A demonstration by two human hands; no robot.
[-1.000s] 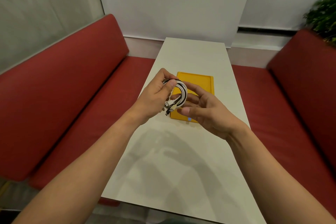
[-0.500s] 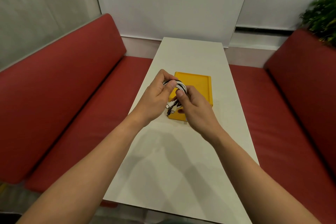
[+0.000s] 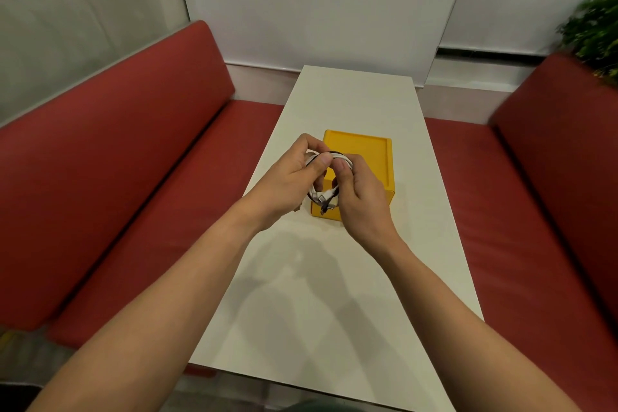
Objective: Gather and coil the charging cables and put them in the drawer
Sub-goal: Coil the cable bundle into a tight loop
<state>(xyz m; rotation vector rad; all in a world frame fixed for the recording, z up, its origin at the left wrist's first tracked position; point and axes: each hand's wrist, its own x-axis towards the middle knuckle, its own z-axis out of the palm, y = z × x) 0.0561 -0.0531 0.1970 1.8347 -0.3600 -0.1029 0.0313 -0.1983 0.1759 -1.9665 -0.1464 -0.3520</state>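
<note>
A small coil of white and black charging cables hangs between both hands above the white table, with its plug ends dangling at the bottom. My left hand pinches the top left of the coil with thumb over it. My right hand grips the coil's right side, its thumb on the top. Just behind the hands stands a yellow drawer box; its front is mostly hidden by my hands, so I cannot tell whether the drawer is open.
Red bench seats run along both sides of the narrow table. A green plant sits at the far right, above the right bench back. A white wall closes off the table's far end.
My right hand, open under the coil a second ago, has closed onto the coil's right side. Both hands hold it together in front of the yellow box.
</note>
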